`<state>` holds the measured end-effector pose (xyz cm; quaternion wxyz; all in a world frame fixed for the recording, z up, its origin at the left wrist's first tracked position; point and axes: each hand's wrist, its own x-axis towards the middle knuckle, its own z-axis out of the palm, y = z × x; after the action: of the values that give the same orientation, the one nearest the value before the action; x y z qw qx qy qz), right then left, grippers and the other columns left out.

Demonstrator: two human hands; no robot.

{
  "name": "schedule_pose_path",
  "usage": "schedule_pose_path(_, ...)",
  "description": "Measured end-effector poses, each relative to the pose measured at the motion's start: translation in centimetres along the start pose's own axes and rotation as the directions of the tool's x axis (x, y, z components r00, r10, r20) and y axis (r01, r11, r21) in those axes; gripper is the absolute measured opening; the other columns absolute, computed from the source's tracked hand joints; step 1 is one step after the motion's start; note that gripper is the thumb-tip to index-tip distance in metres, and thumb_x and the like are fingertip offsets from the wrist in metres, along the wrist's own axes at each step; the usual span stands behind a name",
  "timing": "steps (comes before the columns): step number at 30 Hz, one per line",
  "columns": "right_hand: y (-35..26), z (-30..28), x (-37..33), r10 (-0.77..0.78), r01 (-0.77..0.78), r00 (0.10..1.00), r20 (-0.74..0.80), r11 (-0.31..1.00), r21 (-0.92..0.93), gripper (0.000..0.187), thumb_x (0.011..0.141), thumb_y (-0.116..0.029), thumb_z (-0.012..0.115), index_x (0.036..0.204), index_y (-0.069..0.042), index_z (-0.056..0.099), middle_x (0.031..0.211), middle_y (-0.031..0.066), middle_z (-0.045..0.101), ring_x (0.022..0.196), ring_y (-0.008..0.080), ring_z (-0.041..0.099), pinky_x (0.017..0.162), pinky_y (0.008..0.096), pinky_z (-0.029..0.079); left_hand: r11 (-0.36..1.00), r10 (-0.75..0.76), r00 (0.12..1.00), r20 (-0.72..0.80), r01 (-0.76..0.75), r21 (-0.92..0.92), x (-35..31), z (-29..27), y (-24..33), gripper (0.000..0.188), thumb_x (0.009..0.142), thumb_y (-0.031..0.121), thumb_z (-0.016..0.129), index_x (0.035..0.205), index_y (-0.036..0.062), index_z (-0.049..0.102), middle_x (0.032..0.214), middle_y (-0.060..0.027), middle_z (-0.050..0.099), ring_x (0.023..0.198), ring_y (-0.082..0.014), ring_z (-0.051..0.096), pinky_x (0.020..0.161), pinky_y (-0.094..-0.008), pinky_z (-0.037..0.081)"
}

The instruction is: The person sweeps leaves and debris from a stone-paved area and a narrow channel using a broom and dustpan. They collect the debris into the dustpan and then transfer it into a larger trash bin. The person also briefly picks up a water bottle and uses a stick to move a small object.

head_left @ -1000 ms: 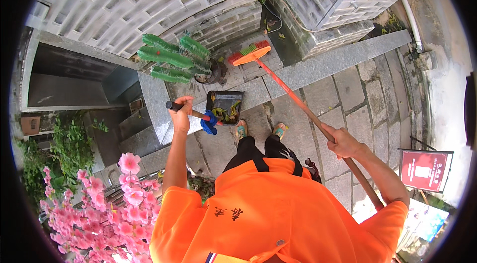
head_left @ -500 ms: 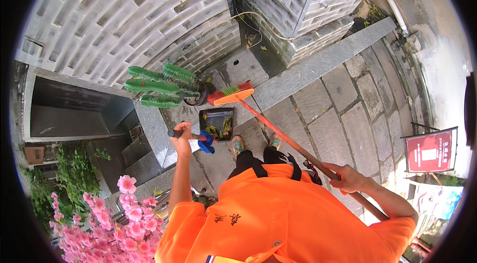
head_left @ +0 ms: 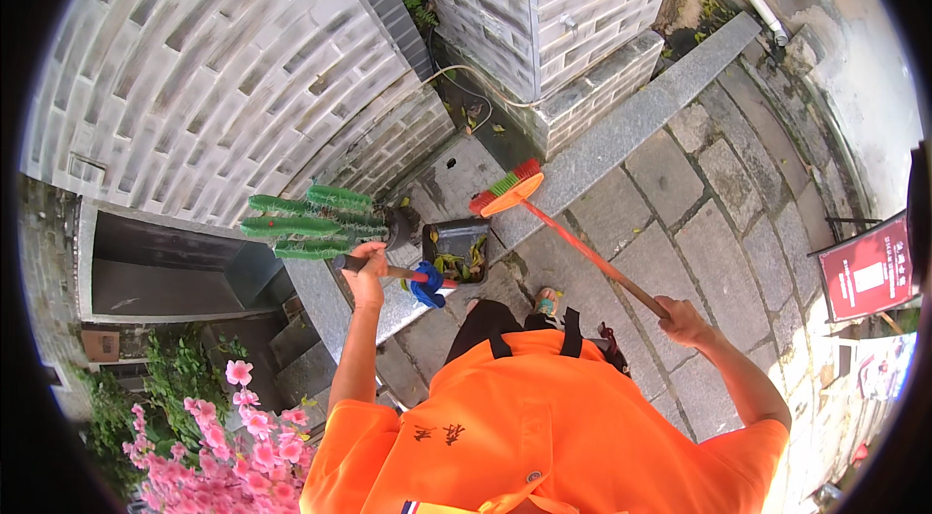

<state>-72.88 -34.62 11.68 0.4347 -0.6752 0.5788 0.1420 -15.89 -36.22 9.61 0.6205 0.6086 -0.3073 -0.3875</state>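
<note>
My left hand is closed around the dark grip of a long-handled dustpan. A bunched blue cloth is wrapped on its handle, close to the pan. In the black pan lie several yellow and brown leaves. My right hand grips the stick of a broom with a red and brown handle. Its orange head, with red and green bristles, is beyond the pan to the right, near the stone kerb. Whether the bristles touch the ground I cannot tell.
A potted cactus stands left of the dustpan. Pale brick walls rise ahead, with a stone kerb before them. Pink blossoms are at lower left, a red sign at right. Stone paving lies underfoot.
The broom head has moved right and away from the cactus. My right hand has shifted slightly forward, and the stick's rear end no longer shows behind it. The view has turned somewhat.
</note>
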Motion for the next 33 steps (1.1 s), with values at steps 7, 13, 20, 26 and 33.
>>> schedule_pose_path(7,-2.8,-8.9,3.4,-0.249,0.213,0.963,-0.102,0.937,-0.279,0.044,0.081,-0.006,0.056,0.124,-0.009,0.045,0.079,0.0180,0.064,0.068,0.0399,0.060,0.064,0.0458,0.049,0.999,0.020,0.999,0.041,-0.019,-0.045,1.8,4.3,-0.9,0.007,0.081,-0.002,0.059,0.086,-0.0024,0.063,0.062,-0.0013,0.051,0.049,-0.0085,0.042,0.047,-0.0235,0.031)
schedule_pose_path(13,-8.7,-18.5,15.5,-0.300,0.275,0.954,0.017,0.850,-0.449,0.051,0.080,-0.003,0.054,0.129,-0.013,0.043,0.082,0.0155,0.065,0.076,0.0352,0.062,0.066,0.0451,0.049,0.999,-0.044,0.999,-0.003,0.044,-0.032,4.7,6.9,-1.3,0.006,0.080,-0.003,0.059,0.086,-0.0025,0.063,0.062,-0.0004,0.051,0.049,-0.0076,0.041,0.046,-0.0223,0.031)
schedule_pose_path(20,-13.0,-30.1,29.3,-0.309,0.298,0.949,0.062,0.814,-0.499,0.057,0.084,-0.007,0.055,0.137,-0.019,0.041,0.074,0.0129,0.060,0.065,0.0267,0.059,0.054,0.0393,0.047,0.995,-0.071,0.996,-0.045,0.067,-0.076,8.2,9.6,-1.3,0.006,0.081,-0.002,0.060,0.086,-0.0021,0.062,0.061,-0.0001,0.050,0.050,-0.0077,0.041,0.048,-0.0225,0.031)
schedule_pose_path(26,-19.6,-39.8,21.3,0.080,-0.062,0.958,0.277,0.995,-0.073,0.058,0.084,-0.003,0.055,0.139,-0.017,0.041,0.063,0.0017,0.047,0.043,0.0100,0.040,0.037,0.0272,0.032,0.988,-0.129,0.988,-0.083,0.121,-0.094,10.9,9.6,-1.4,0.010,0.079,-0.003,0.054,0.086,-0.0021,0.061,0.064,-0.0016,0.051,0.052,-0.0091,0.042,0.049,-0.0235,0.032)
schedule_pose_path(33,-15.6,-36.2,15.7,0.026,-0.064,0.973,0.231,0.985,0.158,0.053,0.087,-0.002,0.051,0.138,-0.015,0.042,0.061,-0.0008,0.045,0.045,0.0088,0.041,0.040,0.0263,0.033,0.990,-0.135,0.988,-0.068,0.132,-0.052,14.6,12.5,-0.5,0.005,0.082,0.001,0.060,0.086,0.0003,0.063,0.063,0.0024,0.050,0.052,-0.0062,0.041,0.049,-0.0223,0.031)
